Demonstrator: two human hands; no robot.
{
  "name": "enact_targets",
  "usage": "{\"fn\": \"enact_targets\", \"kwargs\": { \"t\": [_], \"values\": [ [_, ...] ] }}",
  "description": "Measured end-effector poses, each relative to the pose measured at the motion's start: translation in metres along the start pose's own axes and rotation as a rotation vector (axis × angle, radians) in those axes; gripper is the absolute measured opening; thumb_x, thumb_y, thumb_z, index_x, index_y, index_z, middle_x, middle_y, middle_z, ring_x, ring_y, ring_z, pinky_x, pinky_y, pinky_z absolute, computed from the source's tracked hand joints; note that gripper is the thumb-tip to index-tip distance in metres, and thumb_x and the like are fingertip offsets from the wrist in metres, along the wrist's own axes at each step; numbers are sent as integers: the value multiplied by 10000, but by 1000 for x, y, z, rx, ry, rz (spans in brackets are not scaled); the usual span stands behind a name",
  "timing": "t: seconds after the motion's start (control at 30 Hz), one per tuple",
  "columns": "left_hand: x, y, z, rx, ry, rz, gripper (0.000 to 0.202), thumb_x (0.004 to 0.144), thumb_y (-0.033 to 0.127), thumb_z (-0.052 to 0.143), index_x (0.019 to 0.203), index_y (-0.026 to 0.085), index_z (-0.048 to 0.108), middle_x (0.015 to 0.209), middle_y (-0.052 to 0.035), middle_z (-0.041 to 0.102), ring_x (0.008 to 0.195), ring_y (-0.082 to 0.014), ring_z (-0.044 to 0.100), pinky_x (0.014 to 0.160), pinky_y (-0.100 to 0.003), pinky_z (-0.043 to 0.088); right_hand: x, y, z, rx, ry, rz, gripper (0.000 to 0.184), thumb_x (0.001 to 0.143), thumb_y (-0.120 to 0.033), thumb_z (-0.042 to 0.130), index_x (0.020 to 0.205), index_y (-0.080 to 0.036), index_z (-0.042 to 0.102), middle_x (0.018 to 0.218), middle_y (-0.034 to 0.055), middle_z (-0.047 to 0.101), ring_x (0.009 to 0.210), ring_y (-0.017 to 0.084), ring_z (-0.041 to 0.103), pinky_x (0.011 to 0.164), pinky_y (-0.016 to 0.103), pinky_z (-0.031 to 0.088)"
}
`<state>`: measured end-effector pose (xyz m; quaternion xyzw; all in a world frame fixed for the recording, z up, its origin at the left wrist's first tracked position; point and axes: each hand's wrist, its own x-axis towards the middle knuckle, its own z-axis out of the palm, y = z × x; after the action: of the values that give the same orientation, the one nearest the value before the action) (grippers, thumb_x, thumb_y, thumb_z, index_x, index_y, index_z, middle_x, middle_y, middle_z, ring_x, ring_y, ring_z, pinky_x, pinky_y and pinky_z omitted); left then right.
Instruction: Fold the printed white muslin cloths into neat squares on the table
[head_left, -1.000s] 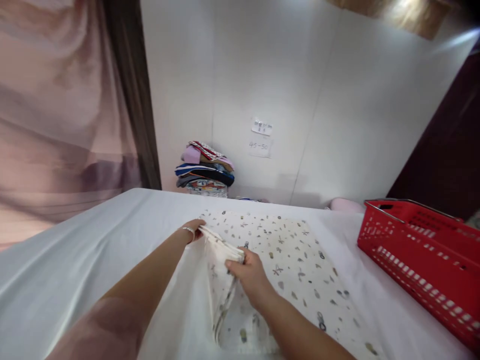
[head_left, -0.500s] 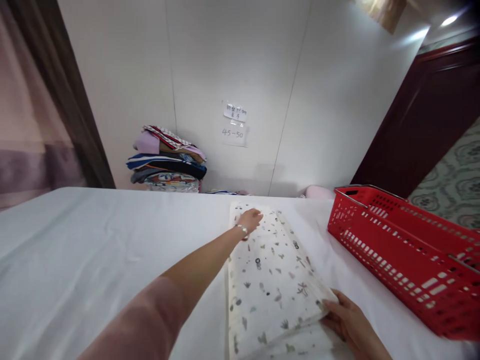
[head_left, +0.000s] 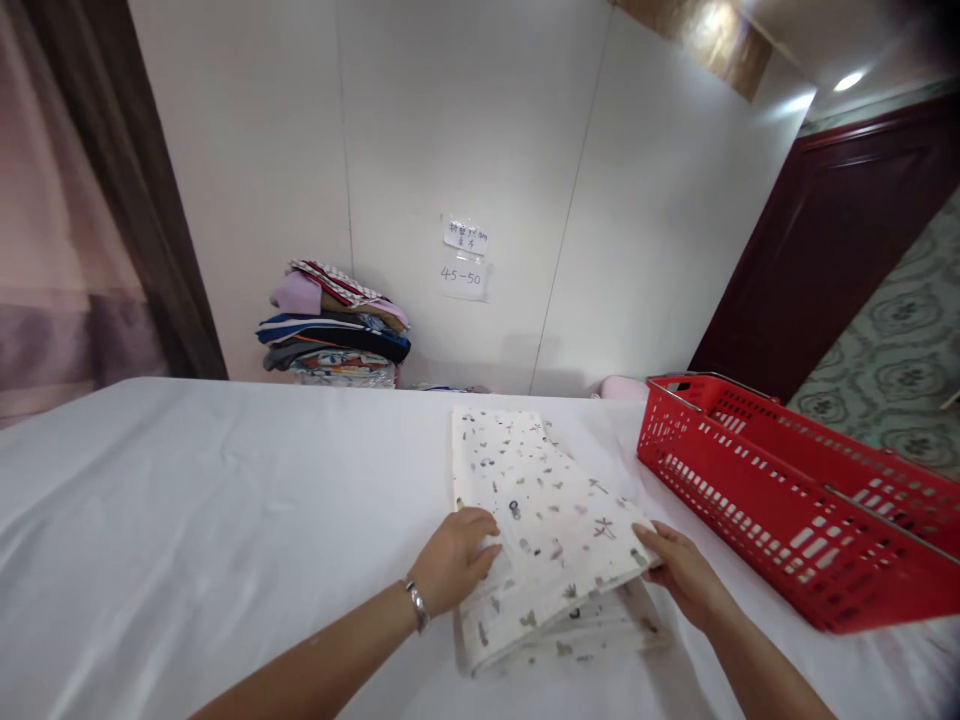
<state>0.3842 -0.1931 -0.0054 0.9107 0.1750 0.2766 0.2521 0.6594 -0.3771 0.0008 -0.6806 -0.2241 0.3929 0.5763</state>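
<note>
A white cloth with small dark prints lies folded into a long strip on the white-covered table. My left hand, a bracelet at its wrist, rests on the cloth's near left part with its fingers curled over the fabric. At the near right edge my right hand grips the folded layers, fingers tucked under them. The near end of the cloth is lifted slightly, showing several stacked layers beneath.
A red plastic basket stands on the table to the right of the cloth. A pile of folded clothes sits at the back against the white wall, below a paper note. A dark door is at the right.
My left hand has drawn back from the cloth's far end to its near left part. My right hand has slid up along the near right edge. The view has shifted slightly.
</note>
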Motion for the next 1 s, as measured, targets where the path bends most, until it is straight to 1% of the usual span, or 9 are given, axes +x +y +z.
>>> {"fn": "enact_targets", "kwargs": {
  "t": [0.07, 0.17, 0.27, 0.33, 0.4, 0.53, 0.7, 0.83, 1.0],
  "values": [
    [-7, 13, 4, 16, -46, 41, 144, 776, 226, 519, 899, 217, 591, 1002, -39, 592, 968, -178, 520, 877, -357, 408, -10, 7, -8, -60, 32, 66, 268, 675, -401, 644, 783, -170, 562, 630, 4, 594, 496, 99, 522, 418, 182, 390],
    [-20, 27, 10, 50, -89, 87, 130, 738, 247, 574, 860, 206, 591, 982, -44, 586, 952, -194, 515, 873, -376, 392, -21, 25, -15, -253, 76, 169, 244, 668, -391, 632, 695, -162, 549, 538, -5, 556, 435, 102, 497, 367, 181, 318],
    [-35, 39, 16, 97, -116, 113, 194, 705, 304, 620, 866, 204, 579, 961, -41, 573, 925, -204, 503, 853, -383, 380, -24, 33, -16, -378, 87, 127, 239, 725, -388, 562, 669, -157, 534, 498, -2, 543, 417, 101, 497, 353, 178, 260],
    [-43, 46, 21, 128, -136, 105, 260, 675, 350, 651, 877, 206, 573, 955, -35, 564, 920, -210, 492, 848, -386, 372, -24, 31, -16, -440, 79, 102, 234, 767, -364, 505, 662, -155, 520, 468, -4, 535, 383, 92, 470, 349, 180, 240],
    [-50, 50, 25, 161, -141, 91, 308, 661, 365, 663, 908, 207, 566, 974, -35, 554, 938, -216, 479, 855, -391, 361, -25, 24, -15, -496, 90, 107, 208, 789, -317, 471, 666, -154, 510, 448, -7, 530, 358, 84, 447, 348, 181, 233],
    [-56, 51, 28, 225, -126, 73, 212, 732, 264, 584, 934, 207, 552, 1006, -45, 538, 981, -212, 458, 853, -376, 355, -28, 10, -15, -538, 127, 143, 147, 758, -253, 519, 655, -149, 499, 444, -19, 521, 355, 81, 458, 355, 180, 236],
    [-58, 53, 26, 285, -130, 54, 153, 785, 234, 500, 928, 202, 544, 1021, -55, 530, 1000, -215, 447, 824, -357, 366, -30, 3, -20, -530, 133, 81, 180, 786, -329, 508, 727, -158, 510, 520, -27, 548, 418, 65, 480, 389, 168, 260],
    [-60, 58, 25, 341, -163, 45, 200, 746, 138, 478, 923, 205, 540, 1017, -55, 530, 995, -212, 447, 819, -351, 364, -31, 3, -20, -611, 134, 112, 186, 760, -306, 549, 686, -141, 507, 442, -27, 513, 372, 71, 442, 381, 181, 247],
    [-64, 58, 21, 421, -142, 33, 212, 764, 91, 399, 875, 192, 549, 964, -60, 547, 958, -206, 470, 788, -336, 379, -38, 6, -14, -709, 107, 95, 219, 822, -338, 459, 734, -144, 508, 494, -19, 550, 391, 64, 446, 403, 176, 285]
  ]
}}
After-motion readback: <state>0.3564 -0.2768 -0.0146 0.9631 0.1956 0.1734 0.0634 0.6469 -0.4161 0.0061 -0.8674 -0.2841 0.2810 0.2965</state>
